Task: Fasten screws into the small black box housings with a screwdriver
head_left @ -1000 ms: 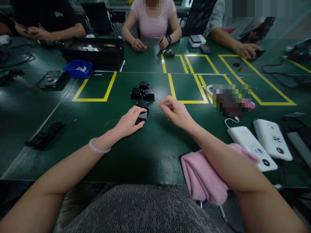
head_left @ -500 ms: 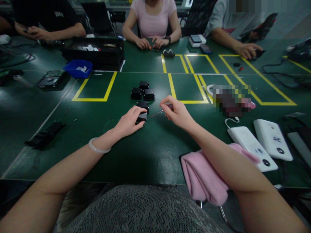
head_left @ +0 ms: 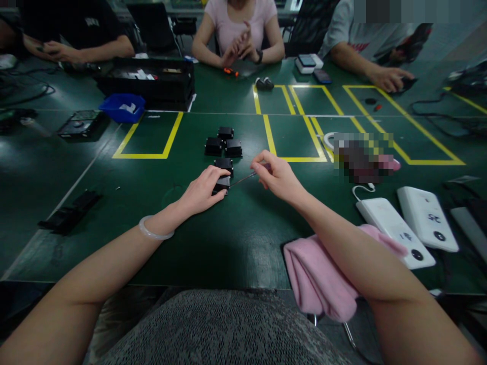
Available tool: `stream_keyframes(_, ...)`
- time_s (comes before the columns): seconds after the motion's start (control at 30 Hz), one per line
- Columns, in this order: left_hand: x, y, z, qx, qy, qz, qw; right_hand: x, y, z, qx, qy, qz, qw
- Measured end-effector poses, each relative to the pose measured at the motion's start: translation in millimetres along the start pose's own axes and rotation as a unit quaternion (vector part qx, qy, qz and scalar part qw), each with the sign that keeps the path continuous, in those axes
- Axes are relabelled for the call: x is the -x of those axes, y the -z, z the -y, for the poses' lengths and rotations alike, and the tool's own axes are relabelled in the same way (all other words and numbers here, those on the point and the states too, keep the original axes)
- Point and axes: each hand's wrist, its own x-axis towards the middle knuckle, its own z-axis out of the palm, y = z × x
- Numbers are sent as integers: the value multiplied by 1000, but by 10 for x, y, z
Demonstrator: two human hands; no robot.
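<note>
My left hand (head_left: pixel 203 190) is closed on a small black box-shaped part (head_left: pixel 221 186), thumb at its near edge and fingers over its far side, keeping it on the green table. In my right hand (head_left: pixel 277 175) is a screwdriver (head_left: pixel 243 179), its handle pinched between thumb and fingers. The thin shaft slants left and down, and the tip reaches the right side of the part, at a small screw or pin. Directly behind stands another black part (head_left: pixel 223 165). Several similar ones, such as the black part (head_left: pixel 233 147), are grouped farther back, with shiny metal bits on their sides.
Black strip-like pieces (head_left: pixel 70 212) lie left. A blue bin (head_left: pixel 122 107) stands by a long black box (head_left: pixel 152 94). To the right are a pink cloth (head_left: pixel 319 276) and two white power banks (head_left: pixel 395 228). Across the table sit several co-workers.
My hands, the screwdriver and the black part look almost unmoved. Across the table, the co-worker in pink has lifted both hands off the tabletop, and an orange item now shows in front of them.
</note>
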Motion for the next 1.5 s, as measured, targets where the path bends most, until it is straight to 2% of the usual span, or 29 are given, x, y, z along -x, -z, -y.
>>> stream_keyframes(0.27,-4,-8,14,0,-4,-3,1000,-3,-5,-14,-5,30,-4,1000)
stream_keyframes(0.97,2,-4,9,-1,4,2,1000,0,-12,-35,-23,-8,4,1000)
stream_keyframes(1.2,-5,-21,23,4,-11,-13,1000,8,-11,-4,-6,12,-10,1000)
stream_keyframes(1.5,0,-9,14,4,-1,-4,1000,-2,-5,-39,-17,-2,4,1000)
